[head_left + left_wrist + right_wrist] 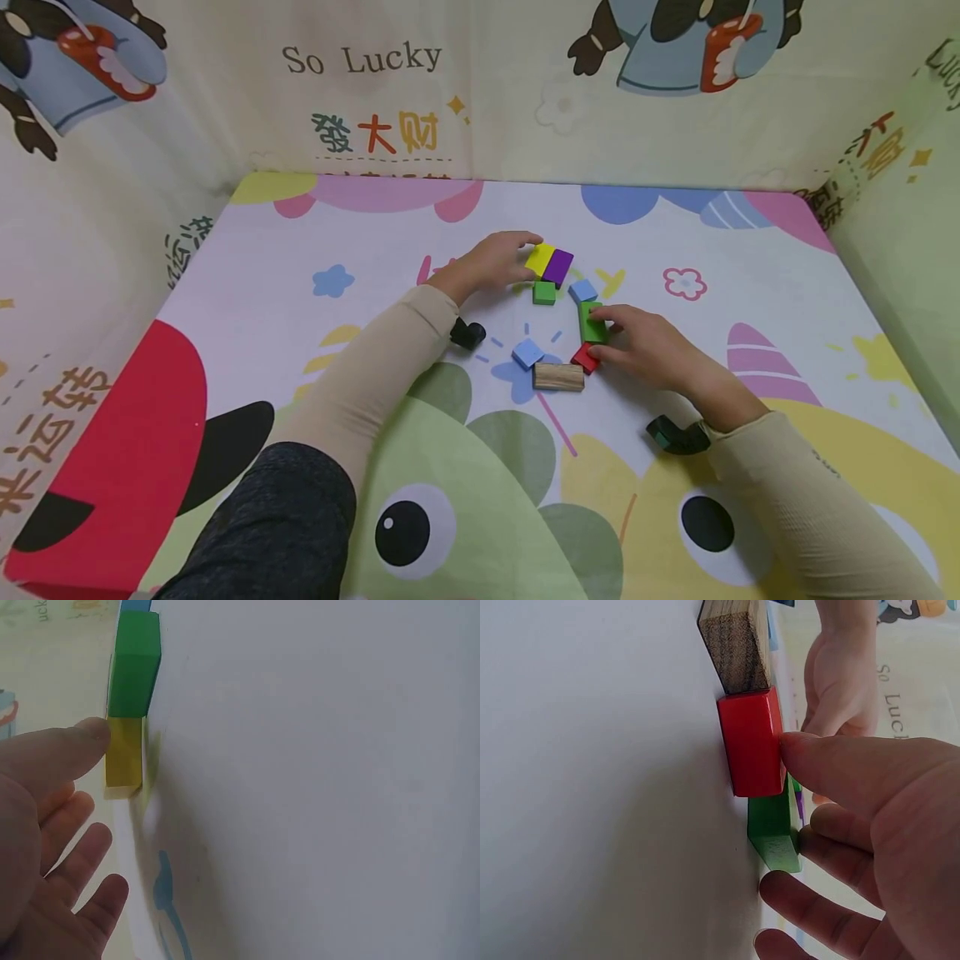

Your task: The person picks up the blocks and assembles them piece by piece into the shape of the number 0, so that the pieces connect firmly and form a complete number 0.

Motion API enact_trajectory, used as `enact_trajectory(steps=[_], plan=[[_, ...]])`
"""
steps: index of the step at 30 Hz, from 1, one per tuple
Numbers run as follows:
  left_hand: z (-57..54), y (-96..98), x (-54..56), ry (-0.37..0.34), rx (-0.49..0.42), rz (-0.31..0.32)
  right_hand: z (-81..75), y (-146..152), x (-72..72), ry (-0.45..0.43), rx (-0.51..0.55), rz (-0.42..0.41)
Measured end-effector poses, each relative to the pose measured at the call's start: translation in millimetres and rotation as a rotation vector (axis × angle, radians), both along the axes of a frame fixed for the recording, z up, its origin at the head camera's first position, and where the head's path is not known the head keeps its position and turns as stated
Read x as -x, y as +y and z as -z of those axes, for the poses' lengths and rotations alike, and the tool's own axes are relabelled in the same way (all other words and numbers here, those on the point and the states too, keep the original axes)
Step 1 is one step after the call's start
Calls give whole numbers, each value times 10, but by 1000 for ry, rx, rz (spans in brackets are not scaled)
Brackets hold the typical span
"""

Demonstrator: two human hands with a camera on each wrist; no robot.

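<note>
At the far side of the block ring, my left hand [498, 260] pinches a yellow block [539, 260] between thumb and index finger. A purple block [557, 267] lies against the yellow one, and a small green block [543, 293] sits just nearer. My right hand [651, 346] has its thumb at a red block [751, 742] and its index fingertip on a long green block [591, 327], fingers relaxed. In the right wrist view the other fingers spread beside that green block. A wood-grain block [558, 377] adjoins the red one.
One blue block [528, 353] lies at the wood-grain block's left end, another blue block [582, 291] beyond the long green one. Black wrist devices [678, 435] show at both wrists. The table's printed cover [337, 208] meets patterned cloth walls [517, 133] at the back and sides.
</note>
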State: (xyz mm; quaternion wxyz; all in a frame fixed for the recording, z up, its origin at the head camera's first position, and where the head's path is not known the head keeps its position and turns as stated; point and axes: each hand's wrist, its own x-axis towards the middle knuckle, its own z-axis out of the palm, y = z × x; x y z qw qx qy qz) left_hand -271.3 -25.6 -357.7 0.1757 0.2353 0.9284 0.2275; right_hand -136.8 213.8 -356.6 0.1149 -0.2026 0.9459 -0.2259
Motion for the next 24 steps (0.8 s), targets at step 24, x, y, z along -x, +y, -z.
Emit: enact_trajectory(steps=[24], plan=[[57, 38, 78, -93, 10, -13, 13, 7, 6, 1, 10, 1]])
